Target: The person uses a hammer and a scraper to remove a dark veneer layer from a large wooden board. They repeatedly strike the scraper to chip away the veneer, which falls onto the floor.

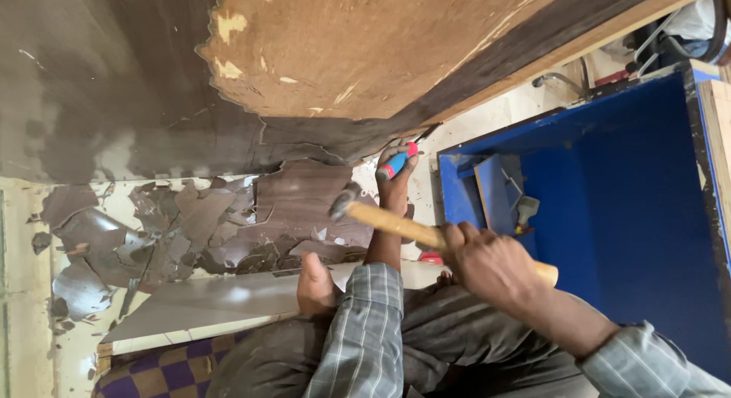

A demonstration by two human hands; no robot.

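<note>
Both hands are at work on a big wooden panel (365,47). The left hand (396,177) is wrapped around a chisel (397,163) with a red and blue handle, its thin blade reaching up to the panel's edge where dark veneer meets bare board. The right hand (491,265) is closed around the pale wooden handle of a hammer (396,223), whose metal head (344,201) hangs near the chisel handle, just below and to the side of it, not touching.

The panel fills the top of the view. Much of it carries a dark brown veneer (99,86), dulled with grey patches; a large area has been stripped to rough, lighter wood with ragged edges and small pale chips. Torn veneer pieces (205,223) lie in a thick scatter on the cream floor (30,291), some curled, some flat. A long pale board (228,299) lies across the floor by the person's bare foot (316,284). A purple and cream checked cloth (164,371) shows at the bottom edge.

To the right stands an open blue cabinet (632,215), with a small blue board (495,192) and a tool leaning inside. The person wears a grey plaid shirt and dark trousers.
</note>
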